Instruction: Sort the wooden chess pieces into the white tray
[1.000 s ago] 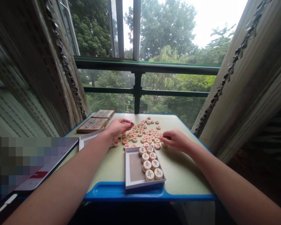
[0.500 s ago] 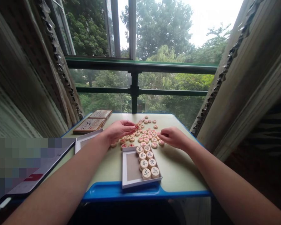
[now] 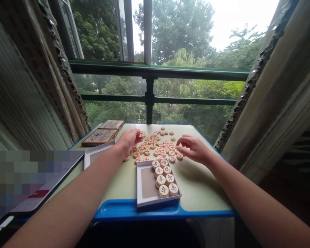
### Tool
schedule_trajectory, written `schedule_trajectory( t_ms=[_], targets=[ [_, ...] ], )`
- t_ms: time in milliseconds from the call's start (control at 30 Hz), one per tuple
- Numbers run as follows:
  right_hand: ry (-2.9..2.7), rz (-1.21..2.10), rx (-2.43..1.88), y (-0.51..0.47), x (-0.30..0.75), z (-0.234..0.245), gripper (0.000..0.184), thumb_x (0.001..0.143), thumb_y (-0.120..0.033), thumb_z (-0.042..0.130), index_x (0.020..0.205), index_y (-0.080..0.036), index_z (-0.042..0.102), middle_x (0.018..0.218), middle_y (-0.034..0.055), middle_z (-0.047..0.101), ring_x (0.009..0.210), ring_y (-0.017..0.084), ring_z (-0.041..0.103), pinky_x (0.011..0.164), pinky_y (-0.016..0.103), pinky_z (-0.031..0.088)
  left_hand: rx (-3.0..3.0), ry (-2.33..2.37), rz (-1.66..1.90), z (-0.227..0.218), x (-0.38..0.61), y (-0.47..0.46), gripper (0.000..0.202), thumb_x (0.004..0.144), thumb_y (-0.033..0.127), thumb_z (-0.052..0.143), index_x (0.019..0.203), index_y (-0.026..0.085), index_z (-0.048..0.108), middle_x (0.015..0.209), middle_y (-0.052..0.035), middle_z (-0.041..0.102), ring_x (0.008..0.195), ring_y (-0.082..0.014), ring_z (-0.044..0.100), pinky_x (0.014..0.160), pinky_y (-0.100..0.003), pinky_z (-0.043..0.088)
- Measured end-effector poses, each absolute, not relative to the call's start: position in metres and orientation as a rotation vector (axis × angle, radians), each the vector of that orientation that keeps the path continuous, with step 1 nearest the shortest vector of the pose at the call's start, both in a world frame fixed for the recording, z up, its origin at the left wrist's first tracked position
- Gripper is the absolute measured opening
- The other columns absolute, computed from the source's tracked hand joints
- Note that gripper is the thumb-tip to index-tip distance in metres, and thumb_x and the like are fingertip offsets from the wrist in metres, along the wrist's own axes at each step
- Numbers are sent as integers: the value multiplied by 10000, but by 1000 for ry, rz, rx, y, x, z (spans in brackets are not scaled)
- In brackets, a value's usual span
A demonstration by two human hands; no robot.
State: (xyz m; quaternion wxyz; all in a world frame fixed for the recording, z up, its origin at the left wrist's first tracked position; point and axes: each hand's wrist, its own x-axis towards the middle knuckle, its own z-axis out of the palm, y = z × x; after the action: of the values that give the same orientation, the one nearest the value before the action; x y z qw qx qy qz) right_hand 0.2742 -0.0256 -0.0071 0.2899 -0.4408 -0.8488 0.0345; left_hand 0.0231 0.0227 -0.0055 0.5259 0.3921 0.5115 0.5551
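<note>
Loose round game pieces [image 3: 163, 153] are lying flat mid-table, most visible faces pointing upward with red or dark characters. Nearer the person, a white box [image 3: 148, 184] is resting with its long axis running away from them, dark-lettered pieces [image 3: 161, 179] filling its right side. The left hand [image 3: 127, 139] is reaching over the pile's left side, fingers bending inward; whether it is gripping a piece, I cannot tell. The right hand [image 3: 195, 148] is hovering palm-down at the pile's right edge, fingers loosely curving and parting, grasping nothing visible.
</note>
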Motion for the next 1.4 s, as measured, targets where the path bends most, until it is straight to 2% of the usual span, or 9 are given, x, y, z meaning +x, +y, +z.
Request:
schedule_trajectory(
  t_ms=[200, 300, 400, 600, 900, 1000, 1100, 1233, 1400],
  targets=[
    [-2260, 86, -1176, -22, 271, -16, 139, 771, -222, 542, 696, -149, 632, 604, 1, 508, 540, 91, 427, 538, 216, 338, 1069, 1201, 1204, -3, 19, 16, 19, 765, 85, 565, 758, 94, 580, 727, -77, 668, 657, -121, 650, 640, -217, 525],
    [-2203, 69, -1156, -22, 266, -23, 154, 791, -257, 549, 851, -148, 639, 559, -30, 466, 512, 87, 399, 518, 211, 335, 1221, 1095, 1013, 0, 23, 6, 294, 740, 144, 661, 1012, 92, 562, 837, -115, 701, 708, -161, 672, 613, -239, 523],
    [-2168, 25, -1039, -24, 260, -27, 299, 808, -311, 560, 1057, -149, 597, 575, -38, 471, 517, 88, 410, 523, 210, 359, 1365, 922, 868, 3, 31, -6, 640, 733, 195, 697, 1291, 115, 394, 871, -125, 710, 717, -187, 679, 584, -255, 511],
    [-2176, -125, -788, -37, 252, -26, 362, 817, -347, 579, 1132, -169, 562, 602, -30, 522, 526, 86, 440, 534, 207, 386, 1597, 727, 605, 3, 39, -19, 805, 775, 272, 663, 1426, 123, 213, 841, -114, 714, 723, -181, 677, 583, -233, 471],
    [-2169, -92, -816, -48, 246, -23, 198, 824, -341, 568, 930, -175, 594, 522, -53, 491, 467, 69, 407, 499, 186, 357, 1729, 750, 580, -1, 42, -18, 694, 809, 417, 580, 1395, 154, 317, 932, -112, 695, 711, -180, 672, 613, -266, 468],
    [-2105, -12, -937, -41, 251, -24, 221, 807, -356, 574, 920, -167, 589, 500, -65, 454, 450, 68, 370, 479, 189, 336, 2046, 1044, 792, -7, 33, -3, 464, 836, 351, 508, 1262, 170, 515, 1016, -99, 682, 793, -179, 645, 694, -303, 487],
    [-2068, 69, -1060, -31, 257, -28, 224, 794, -365, 574, 886, -162, 595, 479, -73, 417, 435, 68, 343, 463, 195, 312, 2479, 1304, 694, -17, 19, 15, 261, 763, 252, 556, 956, 168, 711, 1057, -88, 676, 971, -223, 598, 885, -329, 439],
    [-2013, 148, -1143, -22, 261, -31, 254, 794, -391, 562, 877, -156, 608, 478, -67, 419, 431, 74, 360, 457, 204, 301, 2635, 1290, 508, -26, 7, 29, 256, 782, 255, 509, 898, 221, 735, 1014, -34, 695, 956, -203, 602, 879, -289, 437],
    [-1981, 192, -1167, -17, 263, -33, 282, 787, -421, 568, 863, -156, 626, 474, -61, 424, 435, 80, 373, 459, 210, 301, 2670, 1485, 505, -27, 11, 27, 263, 784, 379, 528, 876, 237, 729, 988, -52, 681, 958, -242, 565, 880, -355, 424]
  ],
)
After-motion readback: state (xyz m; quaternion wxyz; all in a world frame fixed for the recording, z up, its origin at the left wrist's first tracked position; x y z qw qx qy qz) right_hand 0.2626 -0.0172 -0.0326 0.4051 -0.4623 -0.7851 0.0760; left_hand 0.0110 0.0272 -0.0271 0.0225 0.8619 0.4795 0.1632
